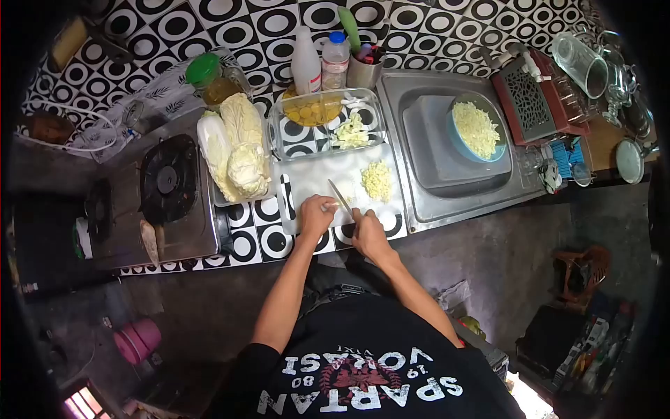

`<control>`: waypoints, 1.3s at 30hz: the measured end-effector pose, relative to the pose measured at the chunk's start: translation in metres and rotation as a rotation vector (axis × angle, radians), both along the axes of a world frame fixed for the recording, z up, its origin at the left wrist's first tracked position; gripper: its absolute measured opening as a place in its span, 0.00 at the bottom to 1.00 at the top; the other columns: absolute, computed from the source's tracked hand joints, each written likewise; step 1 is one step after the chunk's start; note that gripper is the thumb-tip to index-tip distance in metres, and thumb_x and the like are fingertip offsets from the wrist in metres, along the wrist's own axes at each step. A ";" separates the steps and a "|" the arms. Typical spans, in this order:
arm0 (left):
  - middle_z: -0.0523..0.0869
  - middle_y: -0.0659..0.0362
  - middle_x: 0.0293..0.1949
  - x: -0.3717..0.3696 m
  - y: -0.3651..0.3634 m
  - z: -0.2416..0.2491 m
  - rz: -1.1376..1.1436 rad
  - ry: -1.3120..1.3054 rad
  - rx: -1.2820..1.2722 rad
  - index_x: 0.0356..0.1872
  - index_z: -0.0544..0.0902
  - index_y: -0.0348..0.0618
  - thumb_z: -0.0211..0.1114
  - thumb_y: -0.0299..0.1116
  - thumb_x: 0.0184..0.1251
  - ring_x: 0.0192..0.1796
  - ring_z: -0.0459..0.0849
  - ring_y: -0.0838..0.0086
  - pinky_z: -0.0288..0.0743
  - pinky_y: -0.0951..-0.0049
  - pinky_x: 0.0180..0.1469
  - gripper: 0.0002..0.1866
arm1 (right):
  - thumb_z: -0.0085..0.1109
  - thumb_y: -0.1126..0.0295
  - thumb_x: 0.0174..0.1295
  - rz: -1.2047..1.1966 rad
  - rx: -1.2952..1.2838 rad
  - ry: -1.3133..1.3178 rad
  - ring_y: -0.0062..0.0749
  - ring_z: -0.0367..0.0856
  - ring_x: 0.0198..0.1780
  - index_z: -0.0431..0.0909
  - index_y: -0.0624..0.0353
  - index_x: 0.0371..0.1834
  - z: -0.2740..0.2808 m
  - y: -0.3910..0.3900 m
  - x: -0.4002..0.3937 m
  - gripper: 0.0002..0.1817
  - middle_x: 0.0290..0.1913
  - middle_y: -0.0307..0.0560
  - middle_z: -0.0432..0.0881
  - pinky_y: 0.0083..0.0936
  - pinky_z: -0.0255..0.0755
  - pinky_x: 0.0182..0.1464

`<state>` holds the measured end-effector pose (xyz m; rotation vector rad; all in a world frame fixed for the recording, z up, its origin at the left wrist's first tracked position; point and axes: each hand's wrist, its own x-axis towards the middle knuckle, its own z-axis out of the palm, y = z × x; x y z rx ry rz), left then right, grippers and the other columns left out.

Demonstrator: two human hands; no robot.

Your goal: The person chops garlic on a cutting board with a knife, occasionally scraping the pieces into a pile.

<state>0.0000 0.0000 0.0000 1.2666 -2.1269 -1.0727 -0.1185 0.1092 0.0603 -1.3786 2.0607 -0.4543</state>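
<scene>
My right hand (368, 232) is closed around the handle of a knife (340, 193), whose blade points up and left over a whitish cutting board (307, 178). Beside the blade, my left hand (317, 214) has its fingers bent together at a small pale vegetable piece, mostly hidden by the fingers. A heap of chopped pale-yellow bits (377, 183) lies on the board's right side. Just behind the board stands a clear divided container (279, 143) with cut pale pieces (350, 131) in its right part.
Left of the board, napa cabbages (243, 140) fill a tray beside the gas stove (132, 223). A bowl of shredded cabbage (477, 130) rests on an upturned grey tub (429, 150) at the sink (401, 91). Bottles (306, 63) and a utensil cup (364, 72) stand behind.
</scene>
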 end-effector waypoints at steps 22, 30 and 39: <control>0.84 0.53 0.28 0.003 -0.001 0.005 0.045 -0.033 0.049 0.29 0.87 0.45 0.70 0.30 0.47 0.29 0.82 0.64 0.75 0.69 0.35 0.06 | 0.52 0.83 0.44 -0.086 -0.055 0.015 0.63 0.74 0.33 0.68 0.67 0.56 -0.012 -0.008 0.020 0.29 0.34 0.69 0.71 0.45 0.72 0.38; 0.83 0.53 0.26 0.001 0.000 -0.008 0.037 0.031 0.018 0.27 0.87 0.43 0.69 0.27 0.47 0.29 0.81 0.64 0.74 0.68 0.35 0.04 | 0.60 0.80 0.42 -0.086 -0.116 -0.024 0.66 0.76 0.39 0.62 0.65 0.60 -0.034 -0.031 0.021 0.36 0.43 0.69 0.68 0.46 0.74 0.42; 0.80 0.54 0.28 0.003 0.001 -0.001 0.113 0.033 0.041 0.23 0.85 0.41 0.69 0.21 0.44 0.30 0.80 0.64 0.73 0.68 0.34 0.03 | 0.60 0.80 0.42 -0.054 -0.005 -0.040 0.65 0.75 0.39 0.63 0.66 0.59 -0.009 -0.017 0.016 0.35 0.37 0.70 0.70 0.46 0.73 0.43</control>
